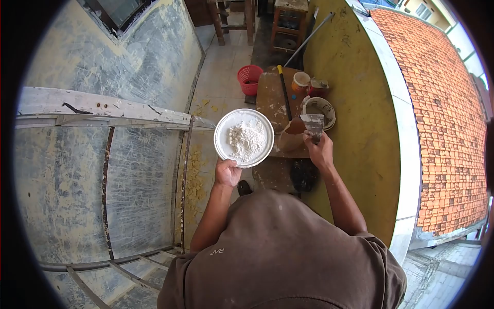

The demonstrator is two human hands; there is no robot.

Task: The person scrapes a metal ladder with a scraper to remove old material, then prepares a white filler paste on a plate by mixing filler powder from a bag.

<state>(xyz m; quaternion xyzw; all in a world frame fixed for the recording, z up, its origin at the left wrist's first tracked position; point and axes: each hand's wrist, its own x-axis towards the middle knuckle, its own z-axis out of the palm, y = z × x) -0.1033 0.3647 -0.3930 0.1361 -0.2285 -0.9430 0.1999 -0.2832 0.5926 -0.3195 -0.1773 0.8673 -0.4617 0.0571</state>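
My left hand [227,172] grips the near rim of a round white lid [221,140], its thumb on top. A heap of white powder [247,140] lies in the middle of the lid. In my right hand [320,149] is a putty knife [313,125], its flat blade pointing away from me and smeared with white. The blade is apart from the lid, off to its right. Just beyond the knife stands a bucket [331,110] with a dirty white rim. Under the knife hand, a brown board or sheet [292,136] is partly hidden.
A low wooden table [270,98] holds a yellow-and-black handled tool [284,92], an orange-and-white tub [300,81] and a red can [319,86]. A red basket [249,78] stands left. A scaffold frame [103,105] lines the scraped wall; a yellow parapet [365,118] is right.
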